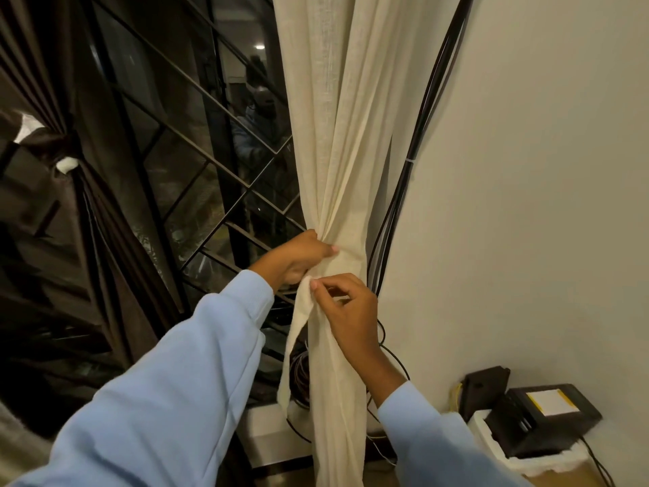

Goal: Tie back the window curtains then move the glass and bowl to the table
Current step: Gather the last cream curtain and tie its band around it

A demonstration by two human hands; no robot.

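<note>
A cream curtain hangs to the right of the dark barred window, gathered into a bunch at mid height. My left hand grips the gathered bunch from the left. Just below it my right hand pinches a strip of the same cream cloth that hangs down in front of the curtain. At the left a dark brown curtain is gathered and bound with a tie. No glass or bowl is in view.
Black cables run down the white wall right of the curtain and coil behind its foot. Two black boxes sit on a white block at the bottom right. The window sill lies below the bars.
</note>
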